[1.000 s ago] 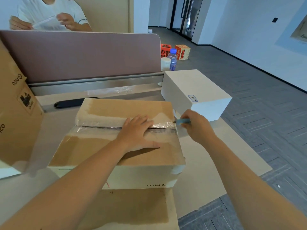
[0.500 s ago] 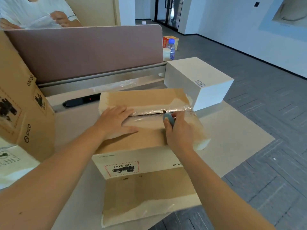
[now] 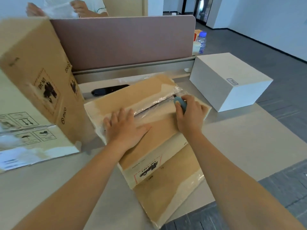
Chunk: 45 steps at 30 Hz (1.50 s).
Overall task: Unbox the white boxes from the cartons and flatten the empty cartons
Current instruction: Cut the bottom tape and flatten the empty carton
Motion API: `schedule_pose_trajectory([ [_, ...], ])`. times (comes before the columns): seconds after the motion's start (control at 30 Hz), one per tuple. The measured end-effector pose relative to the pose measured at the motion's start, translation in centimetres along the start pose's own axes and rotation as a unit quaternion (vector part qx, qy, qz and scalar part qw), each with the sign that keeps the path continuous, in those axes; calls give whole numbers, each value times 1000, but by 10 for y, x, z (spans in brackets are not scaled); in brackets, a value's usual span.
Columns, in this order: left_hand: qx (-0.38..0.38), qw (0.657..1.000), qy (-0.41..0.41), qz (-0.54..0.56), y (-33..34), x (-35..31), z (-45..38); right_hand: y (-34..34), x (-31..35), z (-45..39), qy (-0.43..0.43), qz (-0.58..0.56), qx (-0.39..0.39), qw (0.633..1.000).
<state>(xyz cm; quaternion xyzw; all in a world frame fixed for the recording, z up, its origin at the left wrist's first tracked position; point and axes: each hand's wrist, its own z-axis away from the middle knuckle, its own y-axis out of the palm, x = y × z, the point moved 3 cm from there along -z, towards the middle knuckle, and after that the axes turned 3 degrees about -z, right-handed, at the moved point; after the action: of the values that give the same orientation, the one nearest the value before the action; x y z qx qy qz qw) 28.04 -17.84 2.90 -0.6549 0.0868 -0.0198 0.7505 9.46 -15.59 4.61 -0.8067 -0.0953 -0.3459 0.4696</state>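
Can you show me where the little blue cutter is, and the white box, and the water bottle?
blue cutter [image 3: 179, 102]: head view, on its handle above the fingers.
white box [image 3: 221, 70]: head view, on its top face.
water bottle [image 3: 201, 41]: head view, on its clear body.

Right hand [image 3: 191, 113] slid the cutter [image 3: 180, 103] rightward — carton [image 3: 159, 130] turned.

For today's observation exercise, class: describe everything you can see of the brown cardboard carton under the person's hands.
The brown cardboard carton lies on the grey desk, its top flaps shut and sealed with clear glossy tape along the centre seam. Its pale side shows a red-bordered UN label. The left hand presses flat on the top, while the right hand holds a small blue cutter at the seam's far end. A loose bottom flap sticks out toward the camera.
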Motion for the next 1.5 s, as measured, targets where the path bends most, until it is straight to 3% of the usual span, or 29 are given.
schedule_pose_trajectory([
  [0.17, -24, 994, -99, 48, 3, -16, 10, -4, -1, -19, 4, -21, 32, 999],
  [0.37, -14, 984, -160, 82, 4, -63, 20, -25, -13, -7, 40, -186, 23, 981],
  [0.5, 1, 986, -134, 97, 2, -86, 26, -35, -20, 7, 34, -255, 54, 965],
  [0.6, -74, 992, -81, 64, -8, -60, 25, -37, -23, 11, 38, -269, 70, 960],
  [0.67, -56, 998, -18, 16, -9, -39, 21, -36, -22, 17, 43, -283, 92, 954],
  [0.77, 0, 999, 20, -31, -4, -29, 23, -32, -17, 27, 39, -292, 120, 948],
  [0.87, -14, 1000, 1, -24, 0, -31, 28, -27, -13, 27, 36, -297, 132, 945],
  [1.13, -42, 991, -124, -13, 9, -49, 49, -26, -11, 6, 0, -238, 177, 955],
  [1.3, -19, 981, -191, 0, 15, -89, 56, -46, -22, 3, 5, -206, 187, 961],
  [1.5, 17, 992, -123, 1, 5, -124, 60, -70, -49, 8, 24, -177, 141, 974],
])
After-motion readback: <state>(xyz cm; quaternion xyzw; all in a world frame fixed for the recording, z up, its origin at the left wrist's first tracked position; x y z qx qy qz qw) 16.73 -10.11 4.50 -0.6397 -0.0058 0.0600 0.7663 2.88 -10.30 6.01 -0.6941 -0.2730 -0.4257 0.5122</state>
